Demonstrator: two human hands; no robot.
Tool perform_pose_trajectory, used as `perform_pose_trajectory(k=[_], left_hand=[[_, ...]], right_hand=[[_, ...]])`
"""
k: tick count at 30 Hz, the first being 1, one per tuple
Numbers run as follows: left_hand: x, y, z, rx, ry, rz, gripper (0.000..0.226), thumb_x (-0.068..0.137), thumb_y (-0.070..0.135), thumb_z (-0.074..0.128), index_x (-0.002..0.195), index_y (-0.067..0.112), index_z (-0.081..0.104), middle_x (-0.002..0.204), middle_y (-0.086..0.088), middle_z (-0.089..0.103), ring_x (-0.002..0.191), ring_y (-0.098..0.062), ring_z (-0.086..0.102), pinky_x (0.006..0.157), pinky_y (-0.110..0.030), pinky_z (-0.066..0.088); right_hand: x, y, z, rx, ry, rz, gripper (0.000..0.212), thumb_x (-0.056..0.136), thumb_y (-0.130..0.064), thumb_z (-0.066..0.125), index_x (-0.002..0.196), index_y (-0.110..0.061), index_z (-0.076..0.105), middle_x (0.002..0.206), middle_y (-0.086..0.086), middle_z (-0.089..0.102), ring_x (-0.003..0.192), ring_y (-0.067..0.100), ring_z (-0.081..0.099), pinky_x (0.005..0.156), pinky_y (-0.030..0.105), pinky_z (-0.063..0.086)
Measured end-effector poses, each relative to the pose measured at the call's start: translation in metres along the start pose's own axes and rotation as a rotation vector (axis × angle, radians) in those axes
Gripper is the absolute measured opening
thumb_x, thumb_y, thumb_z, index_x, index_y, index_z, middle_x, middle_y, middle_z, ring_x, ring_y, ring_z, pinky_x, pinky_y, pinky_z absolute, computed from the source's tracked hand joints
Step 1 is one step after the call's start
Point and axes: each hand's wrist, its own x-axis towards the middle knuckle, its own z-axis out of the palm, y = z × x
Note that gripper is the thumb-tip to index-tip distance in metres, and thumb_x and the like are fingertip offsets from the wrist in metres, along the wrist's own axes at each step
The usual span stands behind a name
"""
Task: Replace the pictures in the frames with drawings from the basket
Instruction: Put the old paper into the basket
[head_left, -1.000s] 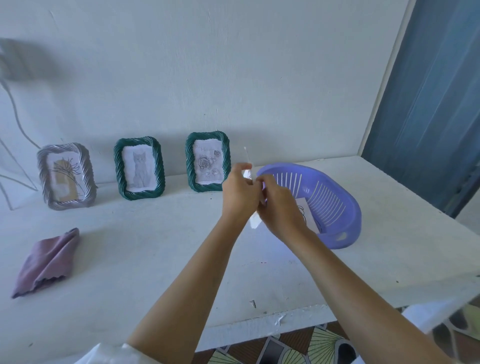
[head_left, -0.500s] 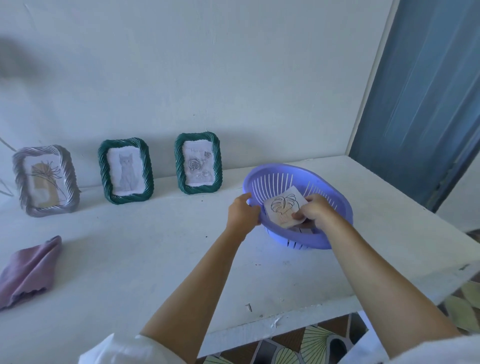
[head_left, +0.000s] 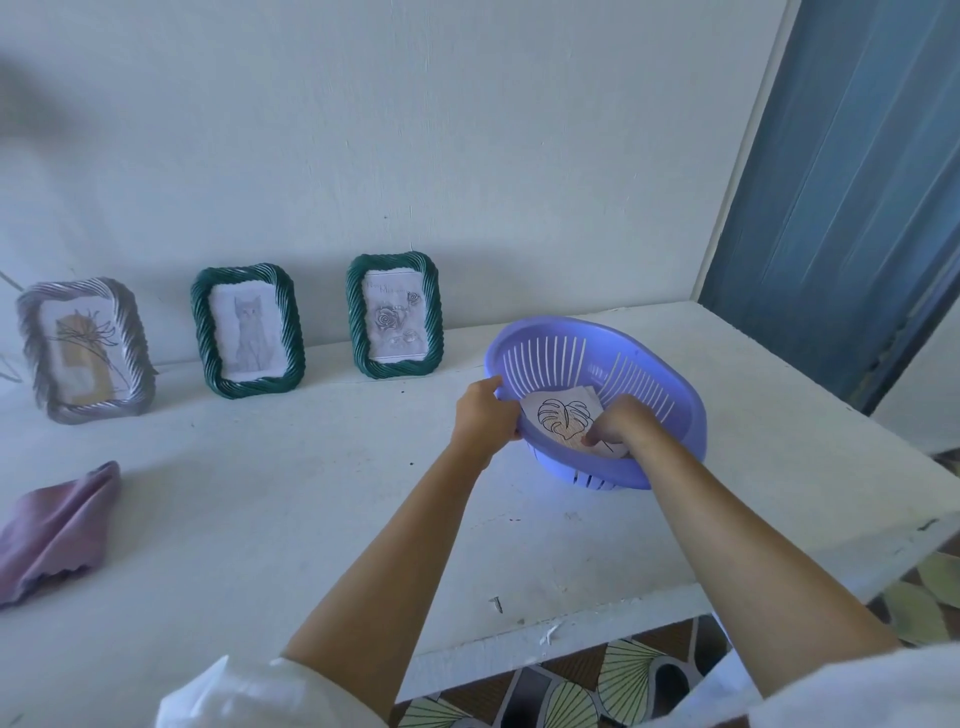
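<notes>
Two bare forearms, white sleeves pushed up past the elbows, left hand, right hand

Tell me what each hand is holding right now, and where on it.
Left hand grips the purple basket by its near-left rim. Right hand fingers pinch the leaf drawing at its near-right edge, inside the basket.

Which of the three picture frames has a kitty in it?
The middle one, the dark green twisted-rope frame, holds the grey cat drawing. The other green frame to its right shows roses, and the silver frame on the left shows a plant.
</notes>
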Motion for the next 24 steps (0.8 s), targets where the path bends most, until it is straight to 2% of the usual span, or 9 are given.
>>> perform_pose_trajectory(k=[2,4,7,10,11,16,19,22,24], left_hand=[[0.0,0.001,0.0,0.0,-0.007,0.008,0.048,0.089,-0.003,0.042,0.134,0.011,0.047,0.103,-0.019,0.06,0.079,-0.028,0.055,0.085,-0.042,0.055],[0.0,0.001,0.001,0.006,-0.011,0.012,0.04,0.089,-0.005,0.041,0.122,0.013,0.054,0.099,-0.019,0.058,0.079,-0.028,0.053,0.086,-0.044,0.054],[0.004,-0.001,0.001,0.021,-0.01,0.014,0.051,0.089,-0.003,0.042,0.138,0.009,0.044,0.12,-0.026,0.058,0.079,-0.025,0.053,0.084,-0.041,0.056],[0.005,0.0,0.001,0.016,-0.009,0.018,0.041,0.089,-0.003,0.042,0.125,0.014,0.052,0.106,-0.022,0.059,0.078,-0.027,0.053,0.086,-0.043,0.055],[0.005,0.0,0.001,0.017,-0.008,0.015,0.044,0.089,-0.003,0.042,0.129,0.012,0.05,0.101,-0.019,0.058,0.078,-0.027,0.053,0.086,-0.043,0.055],[0.007,0.0,-0.001,0.021,-0.008,-0.004,0.054,0.089,-0.002,0.043,0.142,0.011,0.038,0.116,-0.018,0.06,0.083,-0.029,0.058,0.083,-0.039,0.056],[0.006,0.001,-0.002,0.001,-0.014,-0.021,0.055,0.09,-0.001,0.045,0.142,0.013,0.036,0.127,-0.022,0.055,0.088,-0.03,0.057,0.08,-0.036,0.055],[0.005,0.002,-0.004,0.031,-0.018,-0.017,0.053,0.091,0.003,0.049,0.141,0.015,0.037,0.121,-0.02,0.057,0.083,-0.027,0.058,0.076,-0.035,0.056],[0.001,-0.001,-0.009,0.051,-0.003,0.005,0.052,0.091,0.009,0.051,0.141,0.018,0.039,0.106,-0.015,0.06,0.068,-0.02,0.055,0.067,-0.031,0.053]], right_hand=[[0.002,0.0,0.001,-0.011,-0.018,0.001,0.053,0.077,-0.016,0.074,0.123,-0.002,0.051,0.125,0.017,0.057,0.116,0.033,0.055,0.091,0.038,0.047],[0.004,0.001,0.002,-0.029,-0.028,0.006,0.053,0.078,-0.019,0.073,0.124,-0.003,0.051,0.127,0.015,0.056,0.119,0.031,0.053,0.092,0.036,0.046],[0.006,0.0,0.003,-0.052,-0.045,0.007,0.054,0.079,-0.023,0.072,0.126,-0.005,0.052,0.13,0.013,0.055,0.121,0.028,0.052,0.093,0.032,0.044],[0.004,-0.002,0.003,-0.077,-0.075,0.01,0.052,0.082,-0.025,0.069,0.127,-0.006,0.052,0.133,0.012,0.053,0.122,0.028,0.051,0.094,0.032,0.043],[0.006,-0.002,0.004,-0.085,-0.076,0.006,0.051,0.083,-0.026,0.068,0.127,-0.007,0.052,0.133,0.012,0.053,0.122,0.028,0.051,0.095,0.032,0.042],[0.007,0.001,0.007,-0.095,-0.048,0.001,0.048,0.083,-0.027,0.065,0.125,-0.008,0.054,0.126,0.012,0.056,0.118,0.029,0.054,0.095,0.034,0.045],[0.008,0.002,0.008,-0.086,0.026,-0.02,0.043,0.083,-0.025,0.061,0.122,-0.01,0.054,0.121,0.011,0.058,0.114,0.031,0.055,0.091,0.035,0.046],[0.003,-0.002,0.005,-0.087,0.155,-0.089,0.034,0.085,-0.019,0.054,0.117,-0.01,0.055,0.117,0.011,0.059,0.111,0.033,0.056,0.085,0.035,0.045],[-0.001,-0.006,0.003,-0.055,0.288,-0.235,0.017,0.085,-0.013,0.05,0.095,-0.005,0.06,0.092,0.01,0.06,0.091,0.033,0.058,0.07,0.031,0.04]])
